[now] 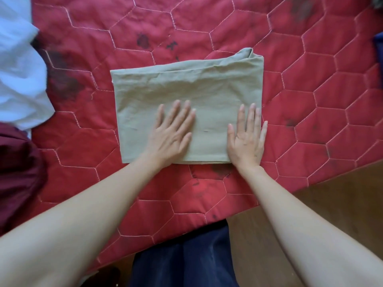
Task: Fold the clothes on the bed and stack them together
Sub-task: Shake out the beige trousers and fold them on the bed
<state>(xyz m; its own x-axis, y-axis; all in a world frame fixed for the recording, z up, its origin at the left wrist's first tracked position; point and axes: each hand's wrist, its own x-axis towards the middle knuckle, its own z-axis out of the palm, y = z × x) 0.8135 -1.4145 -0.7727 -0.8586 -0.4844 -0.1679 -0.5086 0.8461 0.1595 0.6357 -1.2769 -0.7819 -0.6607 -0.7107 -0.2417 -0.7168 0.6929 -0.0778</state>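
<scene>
Both palms flat, fingers straight, nothing gripped: left hand (174, 131) presses the near-middle of the folded khaki-green cotton garment (186, 88), right hand (247, 137) sits on its near right corner, little finger hanging over the edge onto the red hexagon-quilted bedspread (310, 83). Garment lies mid-bed as a rough rectangle, near edge neat, far right corner bunched up & rolled.

Step looks like smoothing/pressing the fold. To do it well: sweep palms from near edge twd the far edge w/ even pressure, push out the creases running across the far half, then flatten that lumpy far right corner so layers line up.

Still to fold, prob.: crumpled white cloth (18, 69) at far left & dark maroon fabric (16, 172) near left, both apart from the garment.
</scene>
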